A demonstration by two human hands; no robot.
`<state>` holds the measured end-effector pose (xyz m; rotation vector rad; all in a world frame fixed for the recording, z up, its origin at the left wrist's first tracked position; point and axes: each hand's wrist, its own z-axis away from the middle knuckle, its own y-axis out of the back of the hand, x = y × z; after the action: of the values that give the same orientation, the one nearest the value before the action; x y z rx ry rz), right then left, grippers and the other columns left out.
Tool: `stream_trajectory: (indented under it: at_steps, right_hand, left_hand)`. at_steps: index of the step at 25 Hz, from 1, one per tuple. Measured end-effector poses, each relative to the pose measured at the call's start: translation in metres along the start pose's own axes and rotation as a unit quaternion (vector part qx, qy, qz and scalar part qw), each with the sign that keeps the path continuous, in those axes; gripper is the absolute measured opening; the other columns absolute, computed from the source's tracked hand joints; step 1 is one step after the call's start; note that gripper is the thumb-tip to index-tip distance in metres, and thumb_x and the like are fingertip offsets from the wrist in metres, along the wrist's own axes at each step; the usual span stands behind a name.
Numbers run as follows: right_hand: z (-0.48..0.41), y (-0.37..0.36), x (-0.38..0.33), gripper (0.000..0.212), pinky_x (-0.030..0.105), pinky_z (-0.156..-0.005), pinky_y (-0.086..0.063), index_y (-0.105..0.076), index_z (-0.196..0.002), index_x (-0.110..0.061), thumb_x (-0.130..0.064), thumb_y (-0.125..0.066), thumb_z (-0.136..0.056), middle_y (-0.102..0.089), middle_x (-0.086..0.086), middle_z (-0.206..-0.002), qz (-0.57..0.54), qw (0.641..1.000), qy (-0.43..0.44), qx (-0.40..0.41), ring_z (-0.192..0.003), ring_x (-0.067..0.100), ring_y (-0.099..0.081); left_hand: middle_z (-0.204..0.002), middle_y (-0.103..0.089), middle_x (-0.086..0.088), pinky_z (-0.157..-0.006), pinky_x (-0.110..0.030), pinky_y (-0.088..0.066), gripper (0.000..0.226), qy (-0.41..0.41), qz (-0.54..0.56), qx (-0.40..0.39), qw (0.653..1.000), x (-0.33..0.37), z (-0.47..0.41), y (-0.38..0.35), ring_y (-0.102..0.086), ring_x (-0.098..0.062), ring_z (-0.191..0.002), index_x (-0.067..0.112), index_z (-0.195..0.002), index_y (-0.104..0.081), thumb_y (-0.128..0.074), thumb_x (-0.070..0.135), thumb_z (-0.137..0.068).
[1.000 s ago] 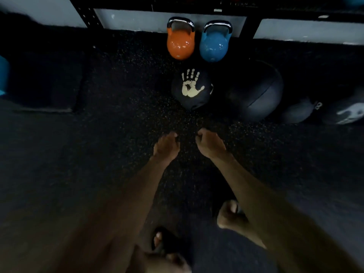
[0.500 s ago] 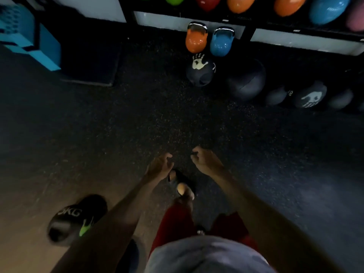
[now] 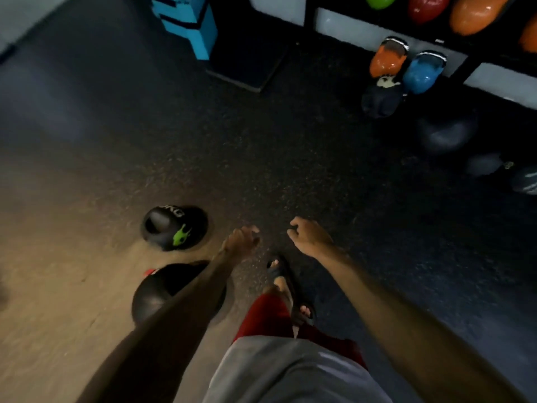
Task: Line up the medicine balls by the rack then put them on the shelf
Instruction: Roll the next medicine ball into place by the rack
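A dark speckled floor fills the view and turns tan at the left. At the top right stands a black rack. On its shelf sit a green, a red and an orange weight, all cut off by the frame edge. On the floor at the foot of the rack stand an orange kettlebell and a blue kettlebell, side by side and touching. A blue box stands at the top centre, with a dark flat platform just beside it.

Four medicine balls lie in a row by the rack. A handprint ball sits right in front of the kettlebells, then a big dark ball, a small ball, and an edge ball with pale marks, cut off by the frame. All are blurred.

Two more balls lie well apart from the rack, at the lower left on the tan floor. The green-marked ball is black with a green flame mark, white "KG" lettering and a moulded hollow. The near ball is black with a red mark at its top, and the left forearm crosses over its right side.

The left grip hangs just right of the green-marked ball, fingers loosely curled, holding nothing. The right grip is near it, fingers also loosely curled and empty. Below them show a sandalled foot, red shorts and a grey shirt.
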<state>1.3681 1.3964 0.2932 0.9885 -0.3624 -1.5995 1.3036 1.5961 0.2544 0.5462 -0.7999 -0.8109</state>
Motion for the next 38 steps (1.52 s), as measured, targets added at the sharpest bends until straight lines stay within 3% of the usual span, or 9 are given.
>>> stream_trajectory:
  at_steps: [3, 6, 10, 13, 16, 19, 27, 35, 38]
  right_hand:
    - [0.034, -0.047, -0.041, 0.038, 0.039, -0.098, -0.051, -0.053, -0.138, -0.021, -0.036, -0.050, -0.103, -0.060, 0.006, -0.135, 0.010, 0.999, 0.035, -0.027, -0.122, 0.025, -0.059]
    - [0.058, -0.093, -0.078, 0.041, 0.038, -0.103, -0.045, -0.051, -0.142, -0.017, -0.034, -0.048, -0.104, -0.056, 0.007, -0.141, 0.028, 0.996, 0.057, -0.060, -0.128, 0.025, -0.055]
    - [0.099, -0.180, -0.156, 0.040, 0.041, -0.105, -0.045, -0.052, -0.139, -0.015, -0.033, -0.049, -0.104, -0.057, 0.010, -0.138, 0.052, 0.991, 0.089, -0.085, -0.128, 0.028, -0.053]
    - [0.130, -0.248, -0.213, 0.039, 0.039, -0.104, -0.043, -0.053, -0.137, -0.012, -0.030, -0.052, -0.103, -0.057, 0.013, -0.139, 0.050, 0.990, 0.094, -0.093, -0.128, 0.030, -0.053]
    - [0.172, -0.322, -0.278, 0.041, 0.037, -0.105, -0.041, -0.054, -0.138, -0.009, -0.027, -0.055, -0.101, -0.057, 0.016, -0.139, 0.038, 0.990, 0.095, -0.093, -0.129, 0.032, -0.054]
    - [0.208, -0.385, -0.326, 0.038, 0.041, -0.104, -0.046, -0.059, -0.132, -0.013, -0.031, -0.057, -0.099, -0.061, 0.016, -0.135, 0.034, 0.992, 0.082, -0.094, -0.125, 0.034, -0.057]
    - [0.199, -0.476, -0.380, 0.035, 0.041, -0.102, -0.047, -0.059, -0.129, -0.013, -0.030, -0.056, -0.099, -0.061, 0.016, -0.134, -0.003, 0.995, 0.055, -0.083, -0.126, 0.036, -0.056]
    - [0.167, -0.526, -0.406, 0.037, 0.043, -0.100, -0.045, -0.055, -0.135, -0.013, -0.028, -0.051, -0.102, -0.058, 0.016, -0.136, -0.088, 0.994, -0.043, -0.042, -0.127, 0.036, -0.053]
    - [0.154, -0.545, -0.396, 0.035, 0.042, -0.099, -0.046, -0.056, -0.132, -0.014, -0.028, -0.052, -0.100, -0.060, 0.016, -0.134, -0.108, 0.991, -0.080, -0.019, -0.125, 0.036, -0.054]
  left_hand:
    - [-0.125, -0.066, -0.011, -0.097, -0.038, -0.049, 0.037, 0.054, 0.015, 0.036, 0.998, -0.070, 0.060, -0.003, -0.063, -0.028, -0.114, 0.014, -0.132, -0.060, -0.059, 0.029, -0.097]
    - [-0.113, -0.069, -0.011, -0.092, -0.042, -0.050, 0.038, 0.054, 0.050, 0.065, 0.995, -0.124, 0.114, 0.001, -0.066, -0.032, -0.109, 0.014, -0.122, -0.063, -0.055, 0.038, -0.094]
    - [-0.111, -0.070, -0.013, -0.093, -0.042, -0.049, 0.033, 0.100, 0.086, 0.102, 0.986, -0.243, 0.189, -0.001, -0.066, -0.034, -0.106, 0.014, -0.125, -0.063, -0.060, 0.029, -0.096]
    - [-0.111, -0.072, -0.016, -0.091, -0.042, -0.050, 0.042, 0.089, 0.101, 0.104, 0.985, -0.325, 0.239, 0.000, -0.066, -0.037, -0.106, 0.011, -0.124, -0.065, -0.053, 0.039, -0.095]
    - [-0.121, -0.069, -0.019, -0.095, -0.044, -0.049, 0.039, 0.091, 0.111, 0.097, 0.985, -0.410, 0.288, 0.004, -0.064, -0.037, -0.113, 0.006, -0.129, -0.063, -0.063, 0.025, -0.095]
    - [-0.119, -0.069, -0.019, -0.091, -0.042, -0.051, 0.035, 0.081, 0.111, 0.077, 0.987, -0.467, 0.330, 0.018, -0.065, -0.037, -0.110, 0.004, -0.126, -0.063, -0.062, 0.021, -0.095]
    - [-0.118, -0.070, -0.015, -0.083, -0.030, -0.047, 0.035, 0.072, 0.063, 0.014, 0.995, -0.551, 0.329, 0.042, -0.066, -0.031, -0.106, 0.010, -0.132, -0.058, -0.058, 0.025, -0.100]
    - [-0.114, -0.071, -0.013, -0.080, -0.031, -0.049, 0.035, 0.015, 0.003, -0.053, 0.998, -0.579, 0.266, 0.052, -0.068, -0.030, -0.103, 0.011, -0.130, -0.058, -0.058, 0.027, -0.100]
    - [-0.124, -0.067, -0.009, -0.081, -0.030, -0.050, 0.038, -0.012, -0.040, -0.076, 0.996, -0.588, 0.241, 0.042, -0.067, -0.028, -0.108, 0.015, -0.134, -0.056, -0.057, 0.031, -0.100]
